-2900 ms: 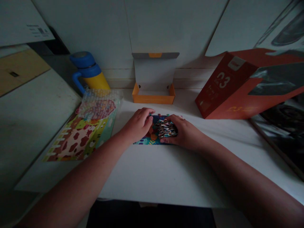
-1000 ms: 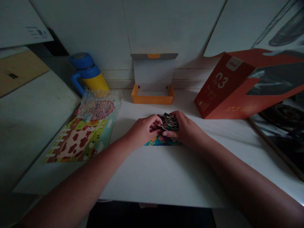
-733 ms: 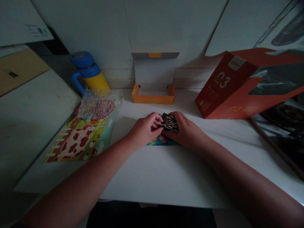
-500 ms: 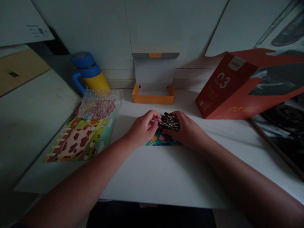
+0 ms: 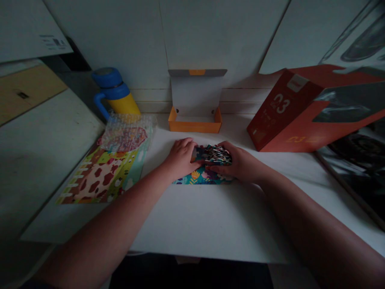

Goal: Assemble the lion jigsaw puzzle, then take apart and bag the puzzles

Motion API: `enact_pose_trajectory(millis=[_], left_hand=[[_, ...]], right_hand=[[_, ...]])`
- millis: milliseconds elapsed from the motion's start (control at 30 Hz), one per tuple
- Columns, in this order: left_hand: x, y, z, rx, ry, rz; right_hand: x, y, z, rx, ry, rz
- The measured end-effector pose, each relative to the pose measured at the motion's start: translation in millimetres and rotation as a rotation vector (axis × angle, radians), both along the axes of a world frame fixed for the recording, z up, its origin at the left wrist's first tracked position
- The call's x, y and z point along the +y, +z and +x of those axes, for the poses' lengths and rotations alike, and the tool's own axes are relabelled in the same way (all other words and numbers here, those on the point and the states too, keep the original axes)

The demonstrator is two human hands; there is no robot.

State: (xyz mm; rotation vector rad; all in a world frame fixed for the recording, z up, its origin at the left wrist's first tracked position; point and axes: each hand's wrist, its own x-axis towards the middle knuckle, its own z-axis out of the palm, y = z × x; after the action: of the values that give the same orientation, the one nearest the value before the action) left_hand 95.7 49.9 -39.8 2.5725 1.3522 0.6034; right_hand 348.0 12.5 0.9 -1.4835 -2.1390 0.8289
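1 orange box [image 5: 195, 127], open; pieces [image 5: 219, 155] outside

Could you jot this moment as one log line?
left hand: at patterned sheet | right hand: holding clustered pieces | orange box: lid raised, beyond hands

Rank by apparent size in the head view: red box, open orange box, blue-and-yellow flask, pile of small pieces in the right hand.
1. Red box, cut off at the frame edge
2. Open orange box
3. Blue-and-yellow flask
4. Pile of small pieces, partly hidden by the right hand
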Motion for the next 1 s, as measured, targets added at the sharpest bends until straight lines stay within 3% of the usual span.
enact_pose_trajectory(millis=[233, 433, 800, 1000], left_hand=[[15, -2.9, 2, -0.221, 0.028, -0.118], [11, 1.0, 3, -0.439, -0.003, -0.213], [0, 10.2, 0, -0.551, -0.136, -0.262], [-1, 9.1, 3, -0.513, -0.296, -0.19]], right_hand=[[0, 1.5, -1, -0.044, 0.046, -0.026], [-1, 1.7, -2, -0.018, 0.042, -0.044], [-5, -2.2, -4, -0.041, 0.004, 0.025], [-7, -1.4, -5, -0.007, 0.097, 0.079]])
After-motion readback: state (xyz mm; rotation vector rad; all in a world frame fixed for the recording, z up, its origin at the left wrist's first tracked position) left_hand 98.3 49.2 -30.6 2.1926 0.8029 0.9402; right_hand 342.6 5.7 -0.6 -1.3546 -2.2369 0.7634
